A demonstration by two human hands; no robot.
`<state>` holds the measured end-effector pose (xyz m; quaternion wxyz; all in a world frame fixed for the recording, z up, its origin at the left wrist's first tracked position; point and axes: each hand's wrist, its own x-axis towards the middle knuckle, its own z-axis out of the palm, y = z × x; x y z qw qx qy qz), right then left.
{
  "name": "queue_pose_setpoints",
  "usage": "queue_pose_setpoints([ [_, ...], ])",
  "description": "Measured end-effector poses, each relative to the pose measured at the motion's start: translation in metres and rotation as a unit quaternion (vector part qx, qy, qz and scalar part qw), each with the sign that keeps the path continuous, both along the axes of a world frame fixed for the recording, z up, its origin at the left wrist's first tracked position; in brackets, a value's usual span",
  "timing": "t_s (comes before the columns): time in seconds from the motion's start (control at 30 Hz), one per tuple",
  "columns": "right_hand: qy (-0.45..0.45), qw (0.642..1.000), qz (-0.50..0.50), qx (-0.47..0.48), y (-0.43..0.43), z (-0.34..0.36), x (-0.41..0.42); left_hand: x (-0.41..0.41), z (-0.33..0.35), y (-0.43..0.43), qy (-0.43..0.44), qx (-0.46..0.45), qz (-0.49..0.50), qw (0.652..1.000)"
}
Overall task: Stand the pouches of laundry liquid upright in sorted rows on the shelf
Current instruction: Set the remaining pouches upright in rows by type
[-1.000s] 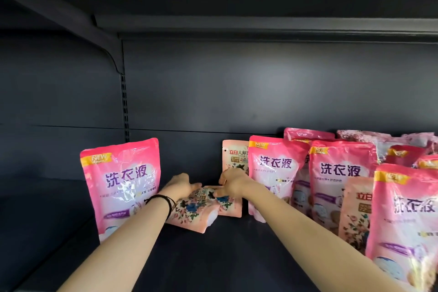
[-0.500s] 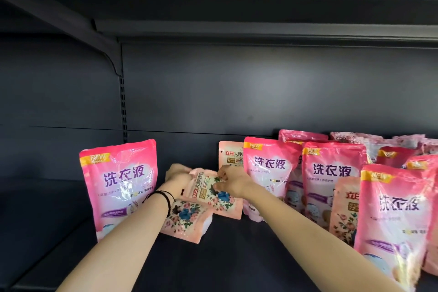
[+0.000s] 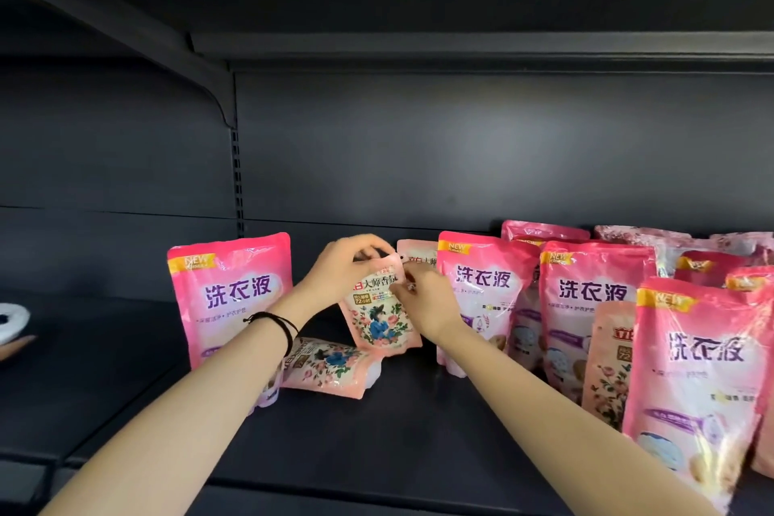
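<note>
A small peach floral pouch [image 3: 379,316] stands nearly upright at mid-shelf. My left hand [image 3: 341,270] pinches its top left corner and my right hand [image 3: 423,302] grips its right edge. A second floral pouch [image 3: 328,367] lies flat just below it. Behind it, another peach pouch [image 3: 416,253] stands against the back. A large pink pouch [image 3: 232,297] stands upright to the left, partly behind my left forearm. Several large pink pouches [image 3: 486,293] stand to the right, with a peach pouch [image 3: 609,364] among them.
The dark shelf board [image 3: 419,444] shows bare metal in front of the pouches and at far left. A white round object [image 3: 10,320] sits at the left edge. The upper shelf and its bracket [image 3: 209,92] hang overhead.
Both hands lifted the floral pouch from lying on the other one and tipped it up to nearly upright. The second floral pouch stays flat below.
</note>
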<state>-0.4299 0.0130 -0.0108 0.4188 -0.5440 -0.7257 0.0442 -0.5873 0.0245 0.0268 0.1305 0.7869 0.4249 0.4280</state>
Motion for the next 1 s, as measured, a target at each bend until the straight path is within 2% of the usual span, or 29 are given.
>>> queue_pose_setpoints([
  [0.07,0.042,0.999,0.006,-0.03,0.0,-0.002,0.0,-0.002,-0.007,0.0,-0.014,0.032,0.036,0.999],
  [0.13,0.092,0.994,0.015,-0.061,0.001,-0.006,0.0,0.0,-0.02,-0.003,-0.108,0.047,0.08,0.99],
  [0.2,0.149,0.985,0.019,-0.084,0.001,-0.012,0.001,0.002,-0.036,-0.006,-0.253,-0.036,0.094,0.962],
  [0.27,0.201,0.975,0.016,-0.094,0.002,-0.018,0.003,0.001,-0.054,-0.004,-0.331,-0.169,0.066,0.926],
  [0.33,0.234,0.967,0.013,-0.096,0.004,-0.023,0.004,0.0,-0.067,-0.002,-0.299,-0.245,0.047,0.921],
  [0.37,0.245,0.965,0.013,-0.095,0.003,-0.023,0.003,0.0,-0.07,-0.001,-0.292,-0.247,0.05,0.923],
  [0.5,0.28,0.957,0.029,-0.07,-0.008,-0.01,-0.001,-0.003,-0.061,-0.001,-0.355,-0.185,0.065,0.914],
  [0.63,0.342,0.938,0.058,-0.023,-0.03,0.014,0.009,0.002,-0.037,-0.016,-0.352,-0.142,0.032,0.925],
  [1.0,0.431,0.901,0.005,-0.056,-0.071,-0.02,0.082,0.064,-0.059,-0.053,-0.305,-0.238,-0.054,0.921],
])
